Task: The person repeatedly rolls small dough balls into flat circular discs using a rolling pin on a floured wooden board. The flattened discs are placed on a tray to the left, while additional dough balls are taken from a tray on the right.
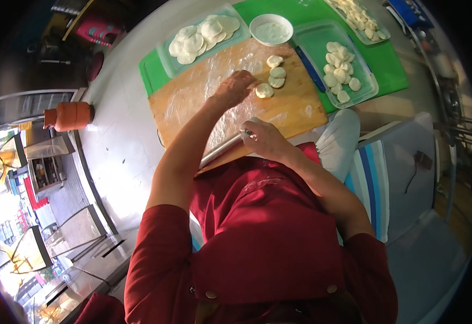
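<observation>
A metal rolling pin point(221, 150) lies slantwise along the near edge of the floured wooden board point(187, 97). My right hand point(265, 139) is closed around its right end. Farther up the board, my left hand point(236, 87) is palm down with the fingertips bent low. Whether something is under those fingers is hidden. Just right of them sits a flattened round of dough point(264, 90). Behind it are two overlapping dough rounds point(277, 77) and another dough piece point(275, 61).
A plastic tray point(165, 52) of rolled wrappers point(201, 38) is at the far left. Beside it stands a white bowl point(271, 29) of flour. On the right, a plastic container point(369, 87) holds dough pieces point(339, 67), on a green table point(390, 75). An orange gas cylinder point(71, 116) stands left.
</observation>
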The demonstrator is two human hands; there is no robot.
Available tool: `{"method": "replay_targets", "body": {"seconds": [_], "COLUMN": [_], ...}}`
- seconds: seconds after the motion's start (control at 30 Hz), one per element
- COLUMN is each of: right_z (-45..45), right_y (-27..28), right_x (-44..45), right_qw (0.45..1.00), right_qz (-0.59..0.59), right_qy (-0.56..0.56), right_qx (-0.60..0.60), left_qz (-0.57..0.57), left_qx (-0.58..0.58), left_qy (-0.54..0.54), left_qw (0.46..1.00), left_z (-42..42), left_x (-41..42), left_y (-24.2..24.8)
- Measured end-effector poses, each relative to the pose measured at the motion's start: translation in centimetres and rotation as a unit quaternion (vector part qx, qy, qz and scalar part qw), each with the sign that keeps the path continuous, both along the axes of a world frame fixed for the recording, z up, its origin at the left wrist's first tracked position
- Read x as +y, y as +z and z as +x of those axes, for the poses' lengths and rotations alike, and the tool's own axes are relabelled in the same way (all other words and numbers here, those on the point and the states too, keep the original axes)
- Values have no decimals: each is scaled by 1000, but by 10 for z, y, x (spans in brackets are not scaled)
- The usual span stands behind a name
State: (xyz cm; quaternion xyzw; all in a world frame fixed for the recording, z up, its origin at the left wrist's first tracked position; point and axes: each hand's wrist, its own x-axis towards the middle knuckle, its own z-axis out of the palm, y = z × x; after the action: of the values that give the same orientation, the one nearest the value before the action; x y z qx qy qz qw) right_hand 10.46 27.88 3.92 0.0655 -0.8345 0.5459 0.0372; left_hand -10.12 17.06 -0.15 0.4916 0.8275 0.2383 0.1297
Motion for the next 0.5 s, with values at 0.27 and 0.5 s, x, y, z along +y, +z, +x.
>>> {"method": "replay_targets", "body": {"seconds": [0.27,0.5], "right_z": [-2,-9], "right_y": [-1,-12], "right_x": [0,-2], "right_qw": [1000,998], "right_qz": [-13,0], "right_qy": [13,55], "right_qx": [13,-24], "left_qz": [22,111], "left_qx": [-36,4], "left_qy": [58,497], "left_qw": [997,861], "left_z": [69,49], "left_x": [-174,-144], "left_y": [-6,-16]}}
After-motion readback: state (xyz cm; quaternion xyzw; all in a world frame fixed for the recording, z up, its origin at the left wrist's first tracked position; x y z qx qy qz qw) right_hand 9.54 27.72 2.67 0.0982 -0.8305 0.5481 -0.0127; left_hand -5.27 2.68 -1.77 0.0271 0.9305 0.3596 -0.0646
